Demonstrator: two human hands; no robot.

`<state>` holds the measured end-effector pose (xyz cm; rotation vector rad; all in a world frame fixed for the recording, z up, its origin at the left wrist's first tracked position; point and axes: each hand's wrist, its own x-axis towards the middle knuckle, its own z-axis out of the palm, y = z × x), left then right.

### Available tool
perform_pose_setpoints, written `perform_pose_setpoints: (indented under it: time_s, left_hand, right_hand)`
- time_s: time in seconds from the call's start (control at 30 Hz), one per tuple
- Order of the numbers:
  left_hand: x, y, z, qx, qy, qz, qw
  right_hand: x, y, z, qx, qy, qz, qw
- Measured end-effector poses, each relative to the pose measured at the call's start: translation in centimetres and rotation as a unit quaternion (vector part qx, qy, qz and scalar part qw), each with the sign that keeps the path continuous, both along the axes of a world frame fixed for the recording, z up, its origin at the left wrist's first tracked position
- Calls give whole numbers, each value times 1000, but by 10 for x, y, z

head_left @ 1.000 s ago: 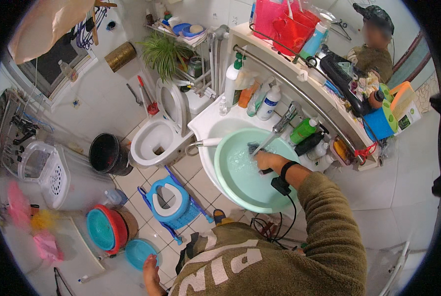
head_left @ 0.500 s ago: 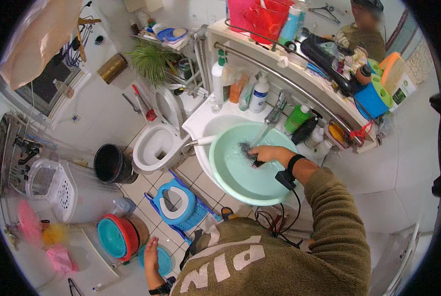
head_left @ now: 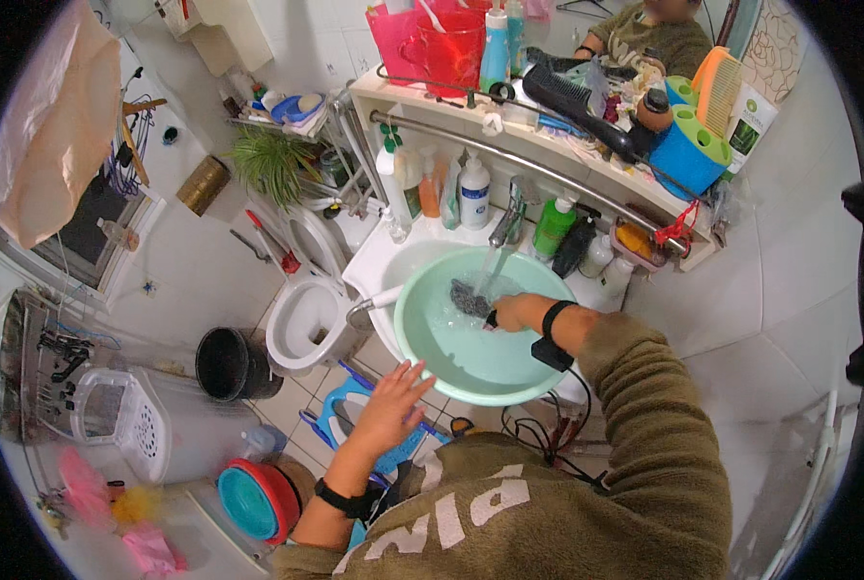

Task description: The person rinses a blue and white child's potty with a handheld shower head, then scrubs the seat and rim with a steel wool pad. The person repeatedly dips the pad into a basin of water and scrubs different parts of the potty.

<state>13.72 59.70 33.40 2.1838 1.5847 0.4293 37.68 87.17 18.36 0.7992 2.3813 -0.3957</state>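
Observation:
A pale green plastic basin (head_left: 456,372) with water in it stands in the white sink (head_left: 417,261). Water runs into it from the chrome faucet (head_left: 509,217). My right hand (head_left: 521,312) reaches over the basin, fingers closed on a dark grey, bristly-looking thing (head_left: 468,298) under the stream. Its exact kind is unclear; a small black and pink part shows by my fingertips. My left hand (head_left: 391,406) is raised just off the basin's near left rim, fingers spread, holding nothing.
Several bottles, among them a green bottle (head_left: 554,228), line the sink's back edge below a metal rail (head_left: 528,164) and a cluttered shelf. Left of the sink are a toilet (head_left: 306,319), a black bucket (head_left: 236,363) and a blue child's toilet seat (head_left: 340,411). Cables hang near the basin's front.
My left hand has risen from low on the left to the basin's near left rim. The dark thing shows more clearly under the stream, still in my right hand.

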Motion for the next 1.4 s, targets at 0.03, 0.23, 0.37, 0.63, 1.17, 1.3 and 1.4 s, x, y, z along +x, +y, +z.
perform_pose_setpoints:
  time_s: [0.03, 0.23, 0.37, 0.63, 1.17, 1.3, 1.4]
  left_hand:
    - [4, 4, 0, 1, 5, -21, 1000]
    - [5, 5, -3, -28, 12, -7, 999]
    - [3, 5, -5, -21, -9, -6, 1000]
    - [2, 7, -7, -27, 5, 0, 1000]
    - [2, 5, -5, -42, 15, 4, 999]
    - [2, 5, -5, -52, 15, 3, 999]
    - [2, 5, -4, -50, 9, 3, 999]
  right_hand:
    - [2, -2, -7, 55, -34, -12, 998]
    - [-13, 21, -33, -46, -60, 10, 997]
    - [-5, 28, -19, -87, -27, -50, 995]
    - [7, 18, -19, -83, 21, -77, 993]
    - [34, 23, 3, -54, 136, -141, 979]
    - [30, 3, 57, 118, 276, -174, 938]
    - [27, -4, 110, 175, 363, -190, 895]
